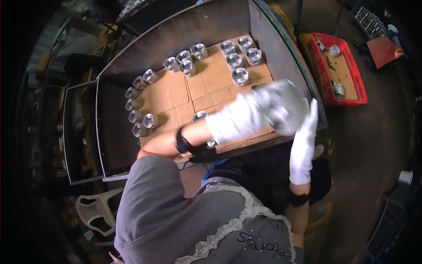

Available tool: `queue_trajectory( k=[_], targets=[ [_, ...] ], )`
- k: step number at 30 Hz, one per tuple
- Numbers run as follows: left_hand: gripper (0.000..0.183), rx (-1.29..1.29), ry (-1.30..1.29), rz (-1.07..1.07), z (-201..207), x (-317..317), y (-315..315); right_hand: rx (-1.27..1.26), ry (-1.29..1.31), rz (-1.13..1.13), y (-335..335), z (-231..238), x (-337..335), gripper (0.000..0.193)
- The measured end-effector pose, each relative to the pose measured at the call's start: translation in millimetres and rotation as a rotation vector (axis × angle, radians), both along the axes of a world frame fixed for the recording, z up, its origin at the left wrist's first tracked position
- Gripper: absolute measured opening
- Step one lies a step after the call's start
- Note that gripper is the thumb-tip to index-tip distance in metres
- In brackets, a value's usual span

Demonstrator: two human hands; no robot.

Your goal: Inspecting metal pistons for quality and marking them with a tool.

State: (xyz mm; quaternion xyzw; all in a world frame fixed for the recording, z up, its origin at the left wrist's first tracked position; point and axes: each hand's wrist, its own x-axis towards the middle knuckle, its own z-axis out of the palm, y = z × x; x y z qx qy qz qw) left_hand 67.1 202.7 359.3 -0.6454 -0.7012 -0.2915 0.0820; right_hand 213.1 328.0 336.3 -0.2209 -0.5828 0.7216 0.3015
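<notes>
Both my hands wear white gloves and meet over the near right corner of a metal bin. Between them is a blurred silvery metal piston (285,113). My left hand (266,100) reaches across from the left and closes on it, its fingers smeared by motion. Against the piston's right side is my right hand (306,127), seen edge-on with its fingers pointing up. Part of another piston (200,115) shows on the cardboard behind my left forearm.
Cardboard (176,94) lines the bin (281,44). Several pistons (240,76) stand at its far right, others (187,68) at the back and along the left. A red crate (359,83) with a few metal parts sits right; a white plastic chair (94,211) stands lower left.
</notes>
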Motion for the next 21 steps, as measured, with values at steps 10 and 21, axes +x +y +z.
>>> queue_trajectory(
  k=[10,21],
  targets=[
    [0.03,-0.94,-0.124,0.606,-244.1,-203.1,-129.7,1.31,-0.426,-0.045,-7.5,-74.9,-24.2,0.025],
    [0.028,-1.023,-0.431,0.881,-352.5,-172.2,-178.5,1.257,-0.456,-0.017,-8.4,-75.7,-24.4,0.022]
  ],
)
